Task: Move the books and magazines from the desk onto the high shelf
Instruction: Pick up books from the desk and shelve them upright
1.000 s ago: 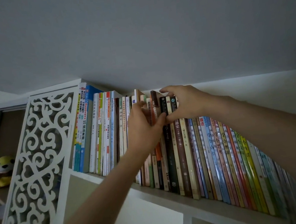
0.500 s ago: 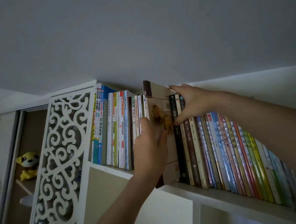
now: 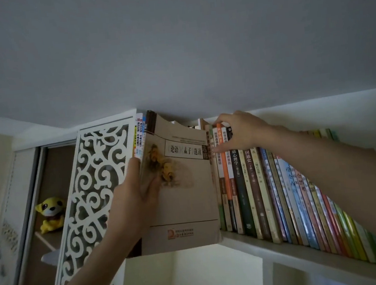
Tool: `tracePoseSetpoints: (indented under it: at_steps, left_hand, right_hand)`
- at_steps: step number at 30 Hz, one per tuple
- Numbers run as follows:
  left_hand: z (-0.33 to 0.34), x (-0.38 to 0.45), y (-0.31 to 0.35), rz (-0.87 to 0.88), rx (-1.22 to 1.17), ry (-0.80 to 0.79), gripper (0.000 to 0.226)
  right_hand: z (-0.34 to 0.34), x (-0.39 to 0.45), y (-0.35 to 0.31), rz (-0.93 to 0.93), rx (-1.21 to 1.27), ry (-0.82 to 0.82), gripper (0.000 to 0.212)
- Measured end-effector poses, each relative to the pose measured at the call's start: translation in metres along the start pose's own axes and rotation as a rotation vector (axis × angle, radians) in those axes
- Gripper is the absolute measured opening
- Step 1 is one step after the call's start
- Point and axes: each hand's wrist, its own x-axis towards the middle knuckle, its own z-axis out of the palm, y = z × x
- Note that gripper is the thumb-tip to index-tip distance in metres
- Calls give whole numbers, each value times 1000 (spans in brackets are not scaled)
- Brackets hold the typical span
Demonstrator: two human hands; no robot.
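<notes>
Up near the ceiling, a long white shelf (image 3: pixel 291 250) is seen, flat and smooth, and a row of books (image 3: pixel 279 193) is stood along it with thin spines in green, orange, blue and yellow. The row is leaned a little to the left. At the left end, a white panel (image 3: pixel 91 197) is cut into curly swirl shapes. A big tan book (image 3: pixel 188 199) with a soft paper cover is held up in front of the shelf, its bottom edge level with the shelf's front lip. A faded drawing of a figure is printed on it, and the title 论语 孟子 选读 can be read in a white box. On one dark spine 心理学 is written, and 国通史 on the next brown one. The tan book is gripped by the left hand (image 3: pixel 132 198), with fingers curled over the cover and the arm raised from below. The tops of the standing books are pinched by the right hand (image 3: pixel 241 131), fingers bent over them. A small yellow plush toy (image 3: pixel 50 214) is sat behind the panel.
</notes>
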Motion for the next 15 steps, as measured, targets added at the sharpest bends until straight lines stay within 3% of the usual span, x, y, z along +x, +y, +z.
tracePoseSetpoints:
  at_steps: [3, 9, 15]
  left_hand:
    - [4, 1, -4, -4, -35, -8, 33]
    - [9, 8, 1, 41, -3, -28, 25]
    - [2, 19, 10, 138, 143, -54, 20]
  right_hand:
    - [6, 0, 0, -4, -4, 53, 64]
    - [-1, 1, 5, -59, -115, 45, 55]
    - [-6, -4, 13, -107, -45, 36, 42]
